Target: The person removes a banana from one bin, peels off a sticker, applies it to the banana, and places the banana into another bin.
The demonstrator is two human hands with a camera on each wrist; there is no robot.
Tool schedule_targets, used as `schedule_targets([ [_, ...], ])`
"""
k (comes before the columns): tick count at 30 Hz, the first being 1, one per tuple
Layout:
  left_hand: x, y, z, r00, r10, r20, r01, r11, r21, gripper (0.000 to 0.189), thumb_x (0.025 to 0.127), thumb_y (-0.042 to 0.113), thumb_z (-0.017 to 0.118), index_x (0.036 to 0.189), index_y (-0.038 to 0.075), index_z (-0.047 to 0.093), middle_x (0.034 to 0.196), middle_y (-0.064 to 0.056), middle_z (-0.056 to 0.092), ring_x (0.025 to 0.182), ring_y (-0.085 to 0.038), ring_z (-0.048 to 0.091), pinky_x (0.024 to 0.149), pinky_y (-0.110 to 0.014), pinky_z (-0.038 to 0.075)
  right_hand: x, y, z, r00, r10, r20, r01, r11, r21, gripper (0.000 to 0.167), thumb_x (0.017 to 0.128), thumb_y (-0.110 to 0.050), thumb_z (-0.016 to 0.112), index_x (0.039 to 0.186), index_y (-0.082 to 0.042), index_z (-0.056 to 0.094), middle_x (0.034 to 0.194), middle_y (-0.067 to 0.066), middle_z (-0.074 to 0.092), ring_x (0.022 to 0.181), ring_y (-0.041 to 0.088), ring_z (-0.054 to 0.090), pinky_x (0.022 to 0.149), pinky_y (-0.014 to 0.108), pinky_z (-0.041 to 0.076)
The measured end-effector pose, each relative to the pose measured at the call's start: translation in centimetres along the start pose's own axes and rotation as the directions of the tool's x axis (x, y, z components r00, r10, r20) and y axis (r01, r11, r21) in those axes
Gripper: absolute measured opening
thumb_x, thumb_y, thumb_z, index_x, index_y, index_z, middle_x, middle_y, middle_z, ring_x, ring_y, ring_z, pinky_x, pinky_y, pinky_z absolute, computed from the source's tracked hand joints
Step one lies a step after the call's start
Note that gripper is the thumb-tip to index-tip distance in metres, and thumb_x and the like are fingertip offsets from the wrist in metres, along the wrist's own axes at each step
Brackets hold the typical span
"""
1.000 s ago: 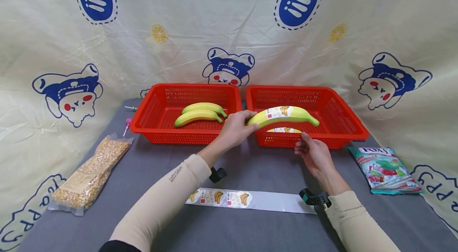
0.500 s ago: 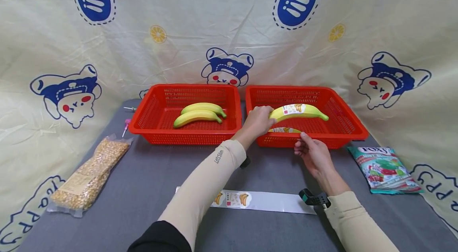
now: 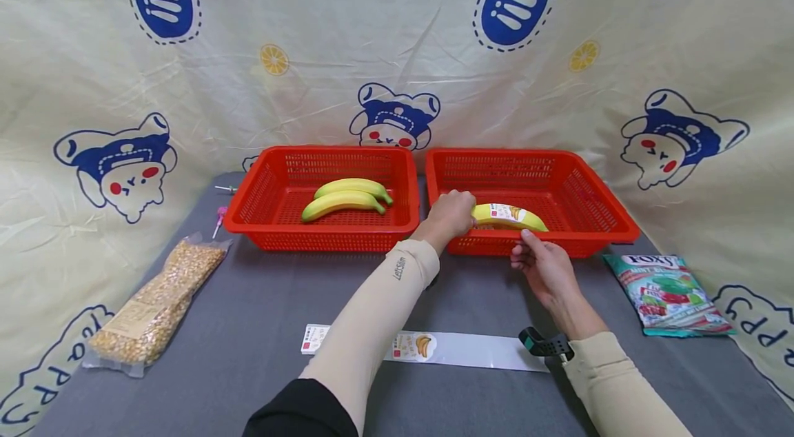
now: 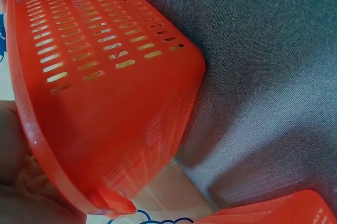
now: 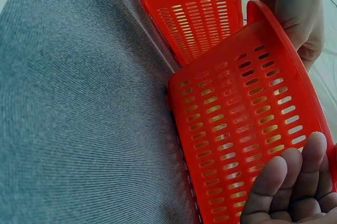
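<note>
Inside the right red basket [image 3: 595, 216], my left hand [image 3: 451, 215] holds the left end of a banana [image 3: 509, 215] bearing a white sticker. The front wall partly covers that banana. At the same basket's front rim, my right hand [image 3: 546, 271] grips the edge with the thumb at the top and several fingers [image 5: 271, 176] curled outside, as the right wrist view shows. Yellow shows through the basket's slots [image 4: 126, 64] in the left wrist view. Two bananas [image 3: 342, 202] without visible stickers lie in the left red basket [image 3: 322, 238].
A strip of banana stickers [image 3: 471, 349] lies in front, partly under my left arm. A bag of corn kernels [image 3: 161, 299] rests at the left, near a pink-wrapped lollipop [image 3: 220, 216]. A FOXY candy bag [image 3: 670, 296] sits at the right.
My left hand has moved right with the stickered banana, then lowered it into the right basket. The other stickered banana there is now hidden. My right hand has stayed at the rim.
</note>
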State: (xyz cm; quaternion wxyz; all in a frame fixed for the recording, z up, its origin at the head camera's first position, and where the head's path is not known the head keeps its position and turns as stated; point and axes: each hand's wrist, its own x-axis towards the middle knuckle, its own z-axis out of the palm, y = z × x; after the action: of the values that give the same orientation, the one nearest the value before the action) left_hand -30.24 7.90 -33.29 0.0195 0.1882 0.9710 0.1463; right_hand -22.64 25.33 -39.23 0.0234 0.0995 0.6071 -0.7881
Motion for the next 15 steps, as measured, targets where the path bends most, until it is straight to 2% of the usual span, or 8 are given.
schedule_targets([
  [9, 0.46, 0.23, 0.04, 0.998, 0.001, 0.064, -0.004, 0.999, 0.050, 0.033, 0.084, 0.028, 0.069, 0.115, 0.018, 0.064, 0.100, 0.002, 0.067, 0.086, -0.013, 0.056, 0.090, -0.027, 0.045, 0.00, -0.06, -0.02, 1.000, 0.013, -0.011, -0.013, 1.000, 0.004, 0.026, 0.092, -0.036, 0.057, 0.087, -0.013, 0.068, 0.071, -0.006, 0.067, 0.068, 0.010, 0.059, 0.071, 0.020, 0.051],
  [15, 0.44, -0.06, -0.29, 0.994, 0.019, 0.104, -0.024, 0.999, 0.043, 0.033, 0.086, 0.028, 0.068, 0.116, 0.017, 0.063, 0.102, 0.002, 0.067, 0.087, -0.012, 0.057, 0.090, -0.026, 0.047, -0.04, -0.10, -0.04, 1.000, 0.011, -0.004, -0.011, 1.000, 0.006, 0.027, 0.091, -0.037, 0.058, 0.088, -0.013, 0.068, 0.072, -0.005, 0.068, 0.069, 0.010, 0.059, 0.071, 0.020, 0.051],
])
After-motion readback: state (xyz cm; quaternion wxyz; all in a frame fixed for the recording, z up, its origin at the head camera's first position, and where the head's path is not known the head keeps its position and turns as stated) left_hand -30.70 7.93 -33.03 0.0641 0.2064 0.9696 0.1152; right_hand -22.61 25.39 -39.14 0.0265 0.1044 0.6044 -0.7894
